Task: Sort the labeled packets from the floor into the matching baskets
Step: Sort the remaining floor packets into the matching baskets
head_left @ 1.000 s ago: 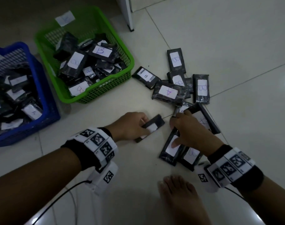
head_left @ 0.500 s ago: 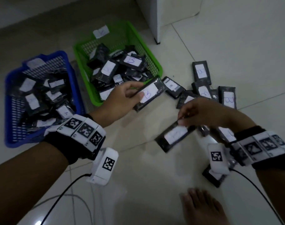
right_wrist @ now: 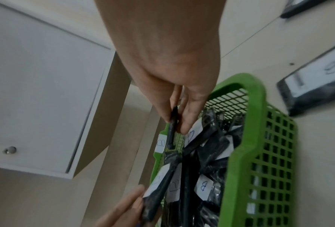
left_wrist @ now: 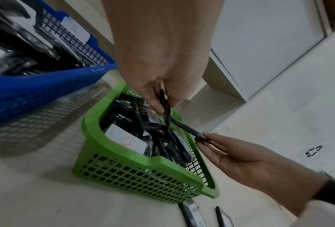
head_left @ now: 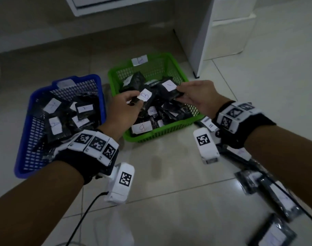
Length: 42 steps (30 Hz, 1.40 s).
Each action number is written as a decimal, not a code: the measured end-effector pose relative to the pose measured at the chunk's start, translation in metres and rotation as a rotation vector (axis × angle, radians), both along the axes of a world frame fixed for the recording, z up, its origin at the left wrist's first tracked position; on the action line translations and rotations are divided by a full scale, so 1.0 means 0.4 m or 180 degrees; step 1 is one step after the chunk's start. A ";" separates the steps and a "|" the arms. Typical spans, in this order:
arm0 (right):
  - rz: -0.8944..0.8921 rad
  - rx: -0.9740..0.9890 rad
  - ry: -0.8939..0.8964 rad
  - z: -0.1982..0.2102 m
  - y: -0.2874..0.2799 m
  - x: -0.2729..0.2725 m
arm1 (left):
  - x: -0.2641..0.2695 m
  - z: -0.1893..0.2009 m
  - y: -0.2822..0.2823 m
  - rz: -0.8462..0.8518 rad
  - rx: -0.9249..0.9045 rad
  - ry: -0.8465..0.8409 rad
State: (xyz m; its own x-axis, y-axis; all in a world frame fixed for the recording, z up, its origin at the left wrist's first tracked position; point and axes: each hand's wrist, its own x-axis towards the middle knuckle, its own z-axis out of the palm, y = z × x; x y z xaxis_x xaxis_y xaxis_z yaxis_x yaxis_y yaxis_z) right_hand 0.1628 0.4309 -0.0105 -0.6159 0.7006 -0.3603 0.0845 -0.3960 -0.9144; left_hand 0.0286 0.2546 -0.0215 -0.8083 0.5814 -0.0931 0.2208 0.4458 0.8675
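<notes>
Two black packets are held over the green basket [head_left: 162, 134], which is full of black packets with white B labels. My left hand [head_left: 137, 99] pinches a packet marked B [head_left: 145, 95] above the basket's left half. My right hand [head_left: 180, 95] pinches a second packet [head_left: 169, 87] by its end above the right half; its letter is unclear. The left wrist view shows my left hand [left_wrist: 163, 106] gripping its packet edge-on. In the right wrist view my right hand [right_wrist: 174, 122] holds its own packet [right_wrist: 171, 135] the same way.
A blue basket [head_left: 26, 121] of A packets stands left of the green one. Several loose packets [head_left: 276, 197] lie on the tiled floor at the right. A white cabinet [head_left: 205, 32] stands behind the baskets. A cable [head_left: 84, 215] trails from my left wrist.
Both hands lifted a packet each from the floor pile and carried them left and forward, to above the green basket. The head view has swung up towards the baskets.
</notes>
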 end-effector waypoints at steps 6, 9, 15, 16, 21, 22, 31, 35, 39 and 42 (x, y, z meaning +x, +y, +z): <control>0.0279 0.0614 -0.0516 -0.039 0.064 -0.142 | -0.050 -0.001 0.070 0.0353 0.0251 0.0083; 0.0416 0.1108 -0.0828 -0.051 0.066 -0.159 | -0.063 -0.008 0.080 -0.0142 0.0033 0.0144; 0.0702 0.2032 -0.0999 -0.032 0.080 -0.008 | -0.006 -0.002 0.075 -0.0515 -0.0311 0.1455; 0.0830 0.2180 -0.1018 -0.032 0.081 0.031 | 0.016 0.005 0.081 -0.0593 -0.0407 0.1716; 0.1353 0.2827 -0.1488 -0.009 0.066 0.256 | 0.178 0.053 0.130 -0.1171 -0.0888 0.2613; 0.1410 0.2876 -0.1549 -0.008 0.060 0.307 | 0.221 0.056 0.141 -0.1464 -0.0821 0.2562; 0.1714 0.2974 -0.1930 -0.044 0.006 0.668 | 0.550 -0.010 0.137 -0.4099 -0.1161 0.2009; 0.1767 0.2794 -0.1904 -0.098 -0.032 0.764 | 0.641 -0.062 0.112 -0.4875 -0.1794 0.2426; 0.1258 0.2742 -0.2245 -0.165 -0.035 0.831 | 0.692 -0.086 0.095 -0.5012 -0.1850 0.3051; 0.1053 0.2407 -0.2747 -0.217 -0.020 0.867 | 0.724 -0.099 0.100 -0.5392 -0.1049 0.3538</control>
